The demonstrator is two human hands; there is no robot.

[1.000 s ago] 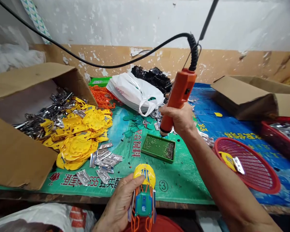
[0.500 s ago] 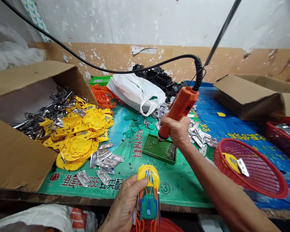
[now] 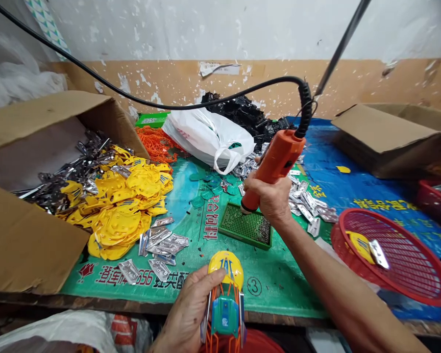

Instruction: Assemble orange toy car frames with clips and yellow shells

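My left hand [image 3: 191, 306] is closed round a toy vehicle body [image 3: 226, 314] at the table's front edge. It has a yellow rounded front, a green middle plate, orange struts and silvery side pieces. An orange electric screwdriver [image 3: 274, 164] is gripped in my right hand [image 3: 270, 196], its black lower end pointing down over a green perforated screw tray [image 3: 238, 233]. Small screws [image 3: 262, 230] are heaped at the tray's right side. The screwdriver's tip is over the tray's upper part; whether it touches a screw cannot be seen.
Yellow plastic parts [image 3: 121, 223] spill from a cardboard box [image 3: 29, 240] at left. Silvery plates [image 3: 165, 242] lie near them. A white plastic bag [image 3: 206, 137] and black parts [image 3: 235, 110] lie behind. At right stands a red basket [image 3: 407, 260]. A black cable [image 3: 161, 105] hangs across.
The view has shifted slightly, so the boxes and basket at right appear further right. Both hands keep their holds, with the screwdriver still over the tray.
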